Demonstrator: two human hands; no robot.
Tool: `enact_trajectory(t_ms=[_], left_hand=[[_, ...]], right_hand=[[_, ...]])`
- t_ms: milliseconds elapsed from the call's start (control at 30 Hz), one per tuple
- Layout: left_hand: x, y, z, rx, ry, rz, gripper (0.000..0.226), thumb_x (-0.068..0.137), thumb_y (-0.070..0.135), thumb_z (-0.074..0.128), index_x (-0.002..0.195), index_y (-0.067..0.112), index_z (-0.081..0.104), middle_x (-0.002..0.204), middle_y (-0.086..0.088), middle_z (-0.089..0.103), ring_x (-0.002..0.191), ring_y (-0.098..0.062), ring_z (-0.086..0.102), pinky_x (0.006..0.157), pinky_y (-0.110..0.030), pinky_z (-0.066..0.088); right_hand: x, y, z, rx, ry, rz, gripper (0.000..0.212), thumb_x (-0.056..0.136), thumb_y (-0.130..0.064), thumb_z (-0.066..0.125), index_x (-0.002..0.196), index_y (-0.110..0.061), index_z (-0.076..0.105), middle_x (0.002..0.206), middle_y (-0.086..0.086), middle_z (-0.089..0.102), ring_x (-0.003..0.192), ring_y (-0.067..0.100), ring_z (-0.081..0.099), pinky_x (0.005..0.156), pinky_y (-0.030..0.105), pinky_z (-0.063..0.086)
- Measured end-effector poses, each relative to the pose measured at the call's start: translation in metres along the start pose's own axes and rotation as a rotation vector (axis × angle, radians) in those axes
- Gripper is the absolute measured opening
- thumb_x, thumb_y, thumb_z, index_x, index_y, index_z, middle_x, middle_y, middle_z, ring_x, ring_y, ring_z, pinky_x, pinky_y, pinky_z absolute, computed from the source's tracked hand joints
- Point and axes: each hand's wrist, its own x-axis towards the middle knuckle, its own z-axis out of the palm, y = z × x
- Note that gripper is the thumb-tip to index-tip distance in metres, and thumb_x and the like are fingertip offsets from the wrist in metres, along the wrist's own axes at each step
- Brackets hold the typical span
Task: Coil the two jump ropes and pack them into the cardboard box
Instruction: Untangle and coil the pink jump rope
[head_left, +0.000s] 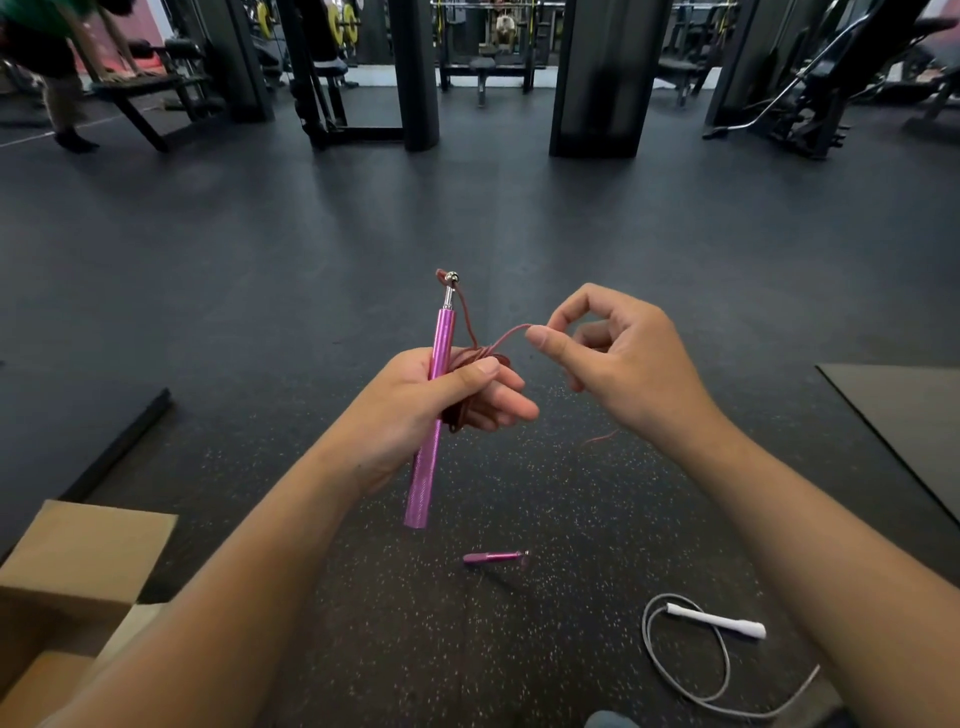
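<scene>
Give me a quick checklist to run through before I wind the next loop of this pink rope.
1. Left hand grips the pink handle with the coils pinned against it: ok.
2. Right hand pinches the red cord: ok.
3. Second pink handle lies loose on the floor, free to be drawn in: ok.
4. Cord free of knots between the right hand and that handle: cannot tell, mostly hidden.
5. White rope lies apart from the pink one: ok.
6. Cardboard box open beside the left arm: ok.
</scene>
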Motion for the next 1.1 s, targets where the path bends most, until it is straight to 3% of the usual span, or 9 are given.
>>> enact_trajectory(t_ms=[133,267,400,500,667,800,900,1000,1100], left_hand=[[-0.003,0.002,0.002,-0.134,0.006,-0.021,0.025,0.103,0.013,0.050,0.108,0.000,0.071,0.095,-0.013,0.080,0.088,-0.021,0.075,0.079,-0.029,0.060],[-0.002,0.004,0.006,-0.077,0.065,-0.010,0.027,0.101,0.017,0.054,0.104,0.000,0.074,0.075,-0.005,0.075,0.055,-0.010,0.055,0.057,-0.021,0.049],[0.002,0.004,0.004,-0.062,0.166,0.005,0.036,0.093,0.036,0.060,0.091,0.005,0.077,0.053,0.002,0.055,0.046,-0.010,0.036,0.052,-0.025,0.033],[0.000,0.006,0.004,-0.145,0.143,-0.011,0.033,0.092,0.034,0.060,0.086,0.006,0.076,0.057,-0.001,0.061,0.045,-0.009,0.043,0.049,-0.021,0.037],[-0.001,0.009,0.011,-0.313,0.113,0.017,0.027,0.090,0.023,0.057,0.096,0.000,0.070,0.077,-0.006,0.078,0.065,-0.014,0.070,0.062,-0.022,0.056],[-0.001,0.014,0.014,-0.338,0.190,0.000,0.031,0.088,0.035,0.060,0.079,0.007,0.069,0.048,0.004,0.056,0.042,-0.009,0.048,0.048,-0.018,0.045],[0.000,0.016,0.017,-0.519,0.155,-0.012,0.033,0.091,0.034,0.057,0.072,0.009,0.067,0.038,0.010,0.038,0.033,-0.003,0.033,0.041,-0.018,0.034],[0.000,0.021,0.017,-0.746,0.159,0.002,0.030,0.090,0.028,0.057,0.069,0.013,0.071,0.046,0.010,0.051,0.038,-0.002,0.043,0.043,-0.016,0.040],[-0.002,0.031,0.015,-0.952,0.160,0.035,0.028,0.089,0.023,0.058,0.075,0.010,0.079,0.073,0.006,0.076,0.054,-0.003,0.066,0.052,-0.015,0.053]], right_hand=[[0.000,-0.002,-0.002,0.020,-0.119,-0.035,0.018,0.097,-0.023,0.069,0.088,-0.009,0.062,0.064,0.006,0.061,0.057,0.009,0.048,0.059,0.023,0.040],[-0.002,-0.001,-0.003,0.049,-0.265,-0.060,0.015,0.101,-0.011,0.060,0.096,-0.010,0.073,0.084,0.005,0.071,0.082,0.022,0.064,0.080,0.034,0.050],[-0.003,-0.005,-0.009,0.047,-0.319,-0.101,0.024,0.105,-0.011,0.053,0.116,-0.012,0.074,0.086,-0.015,0.065,0.088,0.002,0.060,0.086,0.016,0.044],[-0.002,-0.005,-0.013,0.058,-0.281,-0.082,0.029,0.107,-0.011,0.048,0.121,-0.015,0.073,0.084,-0.005,0.065,0.079,0.003,0.055,0.077,0.016,0.042],[-0.002,-0.005,-0.006,0.189,-0.110,0.007,0.007,0.100,-0.014,0.064,0.102,-0.013,0.070,0.072,0.007,0.076,0.050,0.021,0.053,0.048,0.029,0.046],[0.000,0.003,-0.002,-0.046,0.049,0.078,0.040,0.092,-0.047,0.070,0.071,-0.014,0.062,0.049,0.002,0.066,0.037,0.010,0.041,0.047,0.021,0.036],[0.001,0.005,-0.002,-0.060,-0.046,0.062,0.044,0.098,-0.050,0.061,0.069,-0.017,0.066,0.054,0.004,0.048,0.051,0.015,0.040,0.056,0.029,0.033],[0.001,0.004,-0.002,0.010,-0.176,0.039,0.027,0.106,-0.029,0.052,0.090,-0.025,0.074,0.069,0.002,0.057,0.065,0.022,0.046,0.065,0.033,0.038],[-0.002,0.002,0.001,0.077,-0.229,0.046,0.021,0.106,-0.021,0.054,0.101,-0.022,0.075,0.075,-0.001,0.073,0.064,0.022,0.056,0.064,0.032,0.047]])
